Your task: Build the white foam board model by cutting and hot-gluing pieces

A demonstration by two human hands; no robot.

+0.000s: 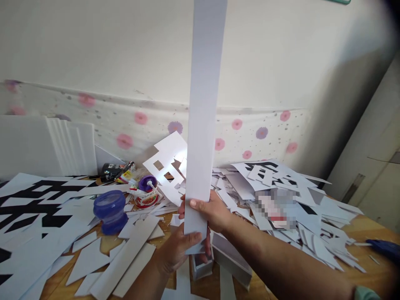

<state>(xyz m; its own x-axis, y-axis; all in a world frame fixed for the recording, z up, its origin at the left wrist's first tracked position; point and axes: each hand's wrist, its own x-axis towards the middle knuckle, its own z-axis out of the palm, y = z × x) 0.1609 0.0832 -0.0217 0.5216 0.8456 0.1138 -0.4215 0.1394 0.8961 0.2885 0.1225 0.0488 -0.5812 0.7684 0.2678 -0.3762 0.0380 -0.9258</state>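
A long white foam-board strip (203, 104) stands nearly upright before me, its top running out of view. My left hand (180, 246) grips its lower end, thumb across the front face. Just above, my right hand (215, 210) holds the same strip from the right, thumb on the front and fingers behind it. Below the hands, a small white box-like piece (202, 266) with raised walls sits on the wooden table. Beside it lies a longer white channel-shaped piece (233, 260), partly hidden by my right forearm.
Cut white strips (128, 258) and black-and-white sheets (37, 208) cover the left side. A blue translucent jar (111, 211) and a red-and-white tub (146, 199) stand behind them. Scraps (318, 246) pile up at right, near a dark blue tool (383, 248).
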